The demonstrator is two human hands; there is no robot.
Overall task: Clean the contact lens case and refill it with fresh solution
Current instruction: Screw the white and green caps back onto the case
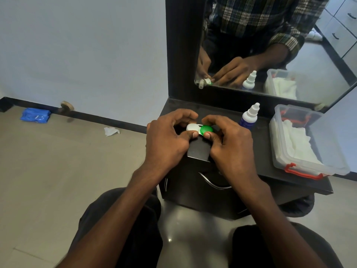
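Observation:
A contact lens case [199, 129] with one white cap and one green cap sits between my two hands over the black dresser top [264, 151]. My left hand [168, 138] pinches the white-capped side between thumb and fingers. The green-capped side is pinched by my right hand [229, 142]. A solution bottle [249, 117] with a white nozzle and blue label stands upright just right of my right hand.
A clear plastic box [301, 144] with red latches holds white tissues at the right of the dresser. A mirror [270, 45] rises behind the top. On the floor at left lie a crumpled tissue [111, 131] and a blue packet [35, 115].

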